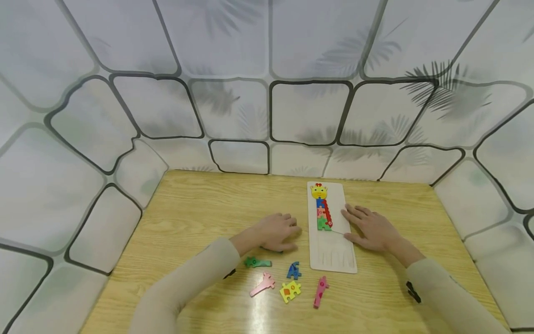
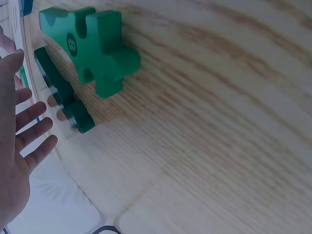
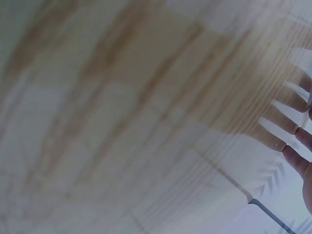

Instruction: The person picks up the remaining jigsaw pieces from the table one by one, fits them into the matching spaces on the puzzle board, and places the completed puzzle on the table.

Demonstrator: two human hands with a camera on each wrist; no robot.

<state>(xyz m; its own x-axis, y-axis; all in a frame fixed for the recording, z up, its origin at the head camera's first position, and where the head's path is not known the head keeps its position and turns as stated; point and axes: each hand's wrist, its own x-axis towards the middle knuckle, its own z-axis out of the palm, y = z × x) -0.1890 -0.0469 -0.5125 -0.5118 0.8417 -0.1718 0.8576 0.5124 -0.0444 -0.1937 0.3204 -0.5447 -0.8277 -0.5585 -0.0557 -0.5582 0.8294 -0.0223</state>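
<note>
1. On table (image 1: 200, 199), right of ctr: white board (image 1: 331, 246) w/ giraffe puzzle (image 1: 321, 212) at far end.
2. R hand (image 1: 373, 228) touches board's right edge, fingers spread.
3. L hand (image 1: 278, 232) left of board, fingers apart.
4. Near left, green pc (image 1: 260, 263) has round mark, too blurry to read.

I count one white board (image 1: 331, 248) with five puzzle pieces (image 1: 321, 212) on it. Loose pieces (image 1: 290, 291) are six in number, one of them partly hidden under one of my two hands (image 1: 277, 232).
</note>
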